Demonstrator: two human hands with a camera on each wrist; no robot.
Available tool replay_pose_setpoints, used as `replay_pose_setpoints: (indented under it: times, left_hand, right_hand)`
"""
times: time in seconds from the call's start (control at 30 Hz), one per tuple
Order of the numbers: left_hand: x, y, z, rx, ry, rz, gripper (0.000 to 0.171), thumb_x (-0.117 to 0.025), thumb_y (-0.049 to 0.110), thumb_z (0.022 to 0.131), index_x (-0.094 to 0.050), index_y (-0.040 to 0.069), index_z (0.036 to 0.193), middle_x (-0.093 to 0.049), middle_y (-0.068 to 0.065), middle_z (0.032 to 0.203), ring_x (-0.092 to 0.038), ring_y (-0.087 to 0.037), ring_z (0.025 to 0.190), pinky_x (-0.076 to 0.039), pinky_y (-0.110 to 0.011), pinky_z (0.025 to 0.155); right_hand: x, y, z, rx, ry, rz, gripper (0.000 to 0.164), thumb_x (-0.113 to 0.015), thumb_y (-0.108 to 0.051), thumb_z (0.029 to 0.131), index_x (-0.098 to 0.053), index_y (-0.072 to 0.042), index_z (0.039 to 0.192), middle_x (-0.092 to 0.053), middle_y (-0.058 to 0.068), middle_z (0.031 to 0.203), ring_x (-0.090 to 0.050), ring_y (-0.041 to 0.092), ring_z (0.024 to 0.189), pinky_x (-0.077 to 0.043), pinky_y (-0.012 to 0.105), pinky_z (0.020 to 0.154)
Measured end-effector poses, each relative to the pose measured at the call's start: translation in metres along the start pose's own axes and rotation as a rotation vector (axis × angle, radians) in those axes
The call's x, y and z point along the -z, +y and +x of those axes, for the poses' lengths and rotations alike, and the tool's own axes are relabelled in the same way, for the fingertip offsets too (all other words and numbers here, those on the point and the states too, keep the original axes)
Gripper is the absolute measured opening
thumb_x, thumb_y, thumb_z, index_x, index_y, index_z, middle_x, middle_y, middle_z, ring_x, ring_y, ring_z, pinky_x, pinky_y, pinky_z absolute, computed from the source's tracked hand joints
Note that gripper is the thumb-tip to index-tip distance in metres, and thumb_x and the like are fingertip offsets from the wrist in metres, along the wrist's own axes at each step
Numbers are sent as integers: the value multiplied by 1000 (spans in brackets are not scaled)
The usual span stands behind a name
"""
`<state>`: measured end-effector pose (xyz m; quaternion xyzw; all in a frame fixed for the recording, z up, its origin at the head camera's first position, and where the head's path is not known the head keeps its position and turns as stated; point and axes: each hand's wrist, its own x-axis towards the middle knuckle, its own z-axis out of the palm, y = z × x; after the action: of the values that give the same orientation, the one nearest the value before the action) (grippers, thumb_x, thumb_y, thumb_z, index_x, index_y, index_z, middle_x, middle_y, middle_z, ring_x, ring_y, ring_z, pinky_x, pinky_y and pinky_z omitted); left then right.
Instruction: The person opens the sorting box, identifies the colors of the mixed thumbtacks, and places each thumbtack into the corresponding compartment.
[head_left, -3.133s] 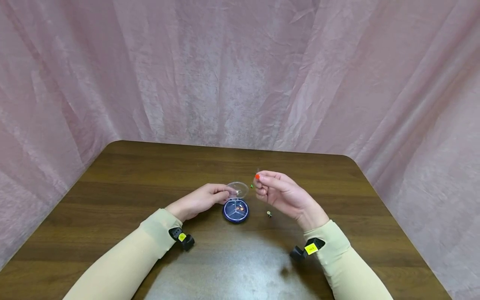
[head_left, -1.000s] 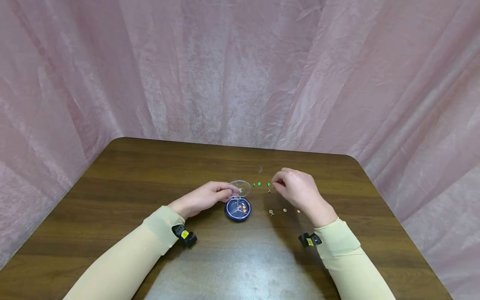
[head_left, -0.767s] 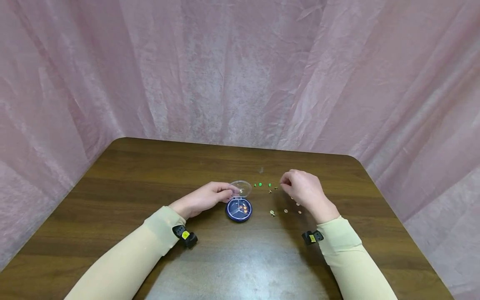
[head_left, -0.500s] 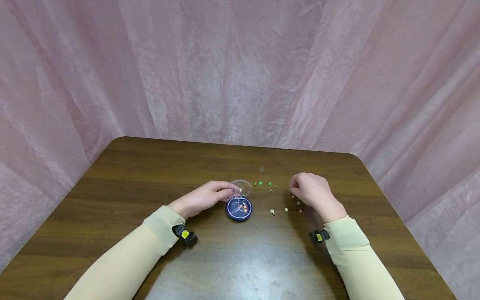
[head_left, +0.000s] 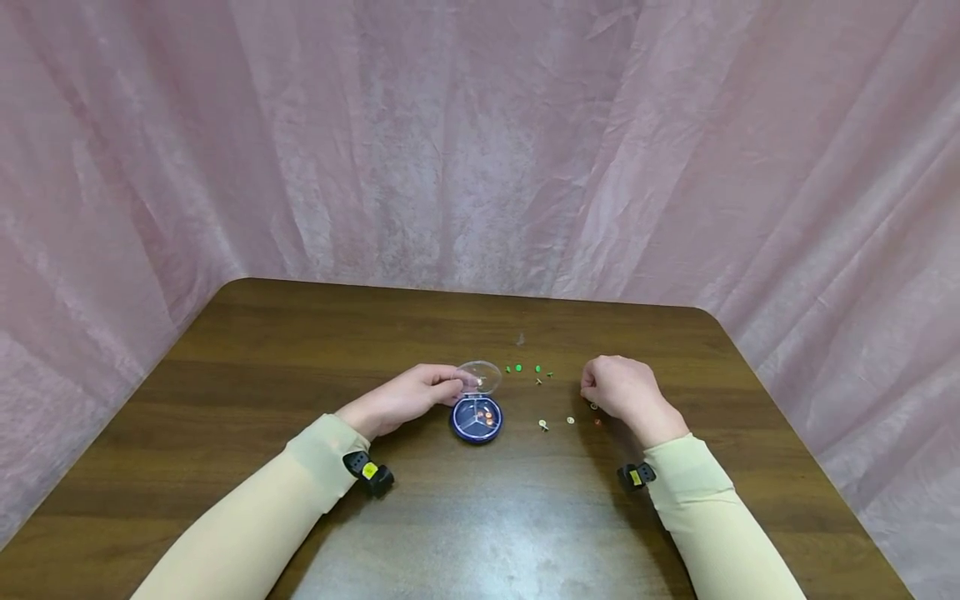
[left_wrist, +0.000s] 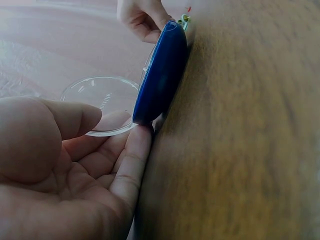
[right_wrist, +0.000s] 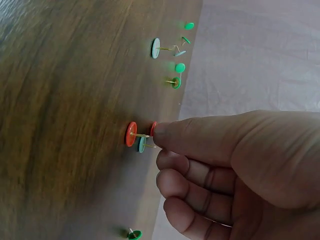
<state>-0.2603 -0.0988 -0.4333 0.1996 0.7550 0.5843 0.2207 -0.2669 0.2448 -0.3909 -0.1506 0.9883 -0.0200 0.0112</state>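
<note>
My left hand [head_left: 408, 398] holds the clear lid [left_wrist: 100, 95] of a small round blue case [head_left: 476, 430], thumb on one side and fingers on the other, fingertips right at the blue base. The case stands open on the table, its inside split into three compartments. A few orange-red thumbtacks [head_left: 488, 420] lie in its right compartment. Over to the right, my right hand [head_left: 622, 390] is low at the table, thumb and index finger pinching a red thumbtack [right_wrist: 153, 128]. Beside these fingertips lie another red thumbtack [right_wrist: 131, 134] and a whitish thumbtack [right_wrist: 142, 144], both with pins showing.
Several green thumbtacks [head_left: 518, 367] are scattered beyond the case, to its right. Whitish thumbtacks [head_left: 570, 420] lie between the case and my right hand. The brown wooden table [head_left: 337, 325] ends at a pink curtain [head_left: 450, 167] behind.
My right hand held up an orange-red thumbtack by the case, which now contains one more. It has since moved right and down to the tacks on the table. The left hand stays put.
</note>
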Motion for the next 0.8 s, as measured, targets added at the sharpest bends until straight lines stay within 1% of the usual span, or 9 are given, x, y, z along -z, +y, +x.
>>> replay_pose_setpoints:
  times: [0.23, 0.47, 0.6, 0.7, 0.8]
  left_hand:
    - [0, 1, 1, -4, -1, 10, 33, -51, 19, 105, -63, 5, 132, -64, -9, 128, -61, -21, 116, -47, -33, 100]
    - [1, -1, 1, 4, 1, 8, 32, -50, 19, 105, -63, 7, 132, -64, -8, 128, -62, -20, 114, -47, -33, 99]
    - [1, -1, 1, 9, -2, 7, 32, -50, 19, 105, -64, 7, 132, -64, -7, 128, -62, -19, 114, -47, -32, 99]
    - [1, -1, 1, 7, -4, 8, 32, -51, 19, 105, -64, 8, 131, -65, -7, 127, -62, -19, 114, -47, -32, 99]
    - [2, 0, 1, -7, -3, 11, 32, -51, 19, 105, -64, 7, 132, -65, -7, 127, -62, -19, 115, -47, -32, 99]
  right_hand:
    - [-2, -1, -1, -19, 17, -9, 17, -68, -17, 79, -62, -26, 67, -58, -11, 68, -55, 11, 66, -46, 38, 55]
    - [-4, -4, 0, -12, 42, -30, 23, -59, -10, 75, -56, -26, 58, -52, -10, 59, -50, 12, 59, -42, 36, 50]
    - [-3, -4, 0, -17, 43, -28, 24, -61, -11, 78, -56, -26, 59, -53, -10, 60, -50, 12, 60, -42, 35, 50]
    - [-2, -5, 1, -29, 53, 11, 21, -63, -15, 81, -59, -27, 64, -55, -11, 65, -51, 12, 63, -43, 35, 53]
    - [1, -12, 3, -8, 65, 121, 14, -66, -22, 84, -65, -28, 72, -58, -13, 70, -53, 10, 67, -45, 34, 59]
